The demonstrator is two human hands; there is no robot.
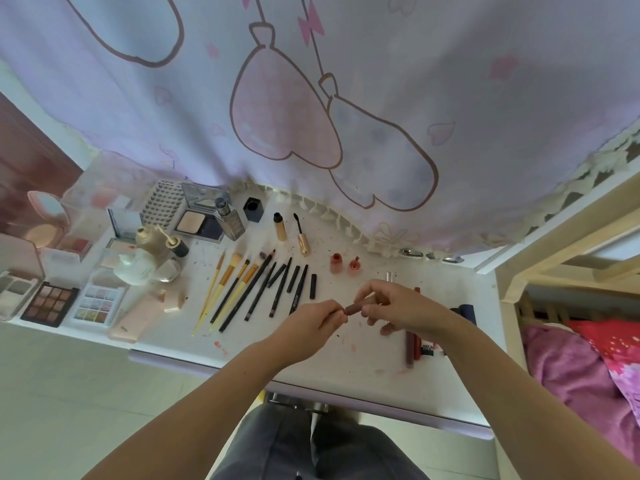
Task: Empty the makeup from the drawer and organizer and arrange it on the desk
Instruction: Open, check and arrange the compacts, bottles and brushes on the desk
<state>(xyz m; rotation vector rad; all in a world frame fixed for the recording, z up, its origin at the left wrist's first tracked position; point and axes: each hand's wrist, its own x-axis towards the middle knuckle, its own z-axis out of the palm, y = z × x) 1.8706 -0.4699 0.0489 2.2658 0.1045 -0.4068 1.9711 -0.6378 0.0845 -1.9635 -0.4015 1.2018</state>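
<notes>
Lipstick tube (354, 309) (brownish-red) pinched between left hand (313, 325) and right hand (401, 308) above the cluttered worktop (363, 362); grey box (162, 206) at the back reads "DYCK".

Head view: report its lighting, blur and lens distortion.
Head view: soft, even daylight with only faint shadows under the left hand and right hand; wide-angle bending bows the desk front edge and the curtain; the brushes read fairly sharp, while the round compact at the left edge is smeared and soft.
</notes>
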